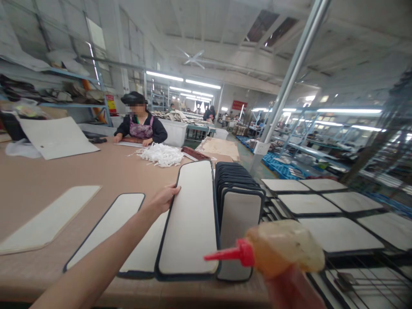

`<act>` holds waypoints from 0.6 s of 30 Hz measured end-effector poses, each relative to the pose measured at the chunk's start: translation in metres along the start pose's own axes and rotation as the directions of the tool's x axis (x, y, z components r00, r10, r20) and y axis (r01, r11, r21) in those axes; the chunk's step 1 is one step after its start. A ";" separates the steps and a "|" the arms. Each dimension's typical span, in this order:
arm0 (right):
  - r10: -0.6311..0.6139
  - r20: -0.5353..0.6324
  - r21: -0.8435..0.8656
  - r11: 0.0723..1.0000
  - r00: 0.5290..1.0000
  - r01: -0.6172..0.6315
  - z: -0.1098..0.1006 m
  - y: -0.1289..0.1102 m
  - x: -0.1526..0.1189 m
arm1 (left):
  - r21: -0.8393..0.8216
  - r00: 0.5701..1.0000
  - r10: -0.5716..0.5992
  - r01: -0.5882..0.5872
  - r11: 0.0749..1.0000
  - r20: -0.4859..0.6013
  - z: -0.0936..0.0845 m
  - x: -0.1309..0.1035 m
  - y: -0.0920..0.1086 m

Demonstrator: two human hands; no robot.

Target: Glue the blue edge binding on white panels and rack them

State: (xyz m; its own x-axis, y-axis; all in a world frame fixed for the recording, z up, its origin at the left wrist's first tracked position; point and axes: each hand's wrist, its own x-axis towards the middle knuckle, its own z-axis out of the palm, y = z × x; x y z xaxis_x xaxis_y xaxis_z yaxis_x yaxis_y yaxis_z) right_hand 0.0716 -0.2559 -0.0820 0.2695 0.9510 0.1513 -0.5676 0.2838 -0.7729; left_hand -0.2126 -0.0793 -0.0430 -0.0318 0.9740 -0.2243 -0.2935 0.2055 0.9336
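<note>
My left hand [166, 198] grips the left edge of a long white panel [192, 214] with rounded corners and a dark rim, which stands tilted up from the table. In my right hand [288, 285] is a squeeze glue bottle [285, 244], part full of amber liquid, lying on its side. Its red nozzle [229, 253] points left, in front of the panel's lower right corner. Right beside the held panel stands a row of similar dark-rimmed panels [241, 214]. Another rimmed panel [111, 225] lies flat on the left, partly behind my forearm.
Plain white boards [51, 219] lie at the left of the brown table [128, 171]. A heap of white strips [162, 154] sits farther back, near a seated co-worker [141, 124]. At right, several panels [309, 204] rest on a wire rack beside a metal pole [286, 81].
</note>
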 end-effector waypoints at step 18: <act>-0.453 -0.008 -0.006 0.892 0.892 0.453 0.032 -0.027 0.064 | 0.059 0.947 -0.084 0.069 0.996 0.311 0.051 -0.057 0.020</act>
State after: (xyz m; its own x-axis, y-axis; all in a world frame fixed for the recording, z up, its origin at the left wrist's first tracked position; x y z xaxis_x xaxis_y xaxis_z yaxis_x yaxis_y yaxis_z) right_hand 0.0796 -0.1985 -0.0314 0.5036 0.7183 0.4800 -0.3789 0.6830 -0.6245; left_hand -0.1678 -0.1255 0.0025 0.2916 0.9345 -0.2043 -0.2378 0.2777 0.9308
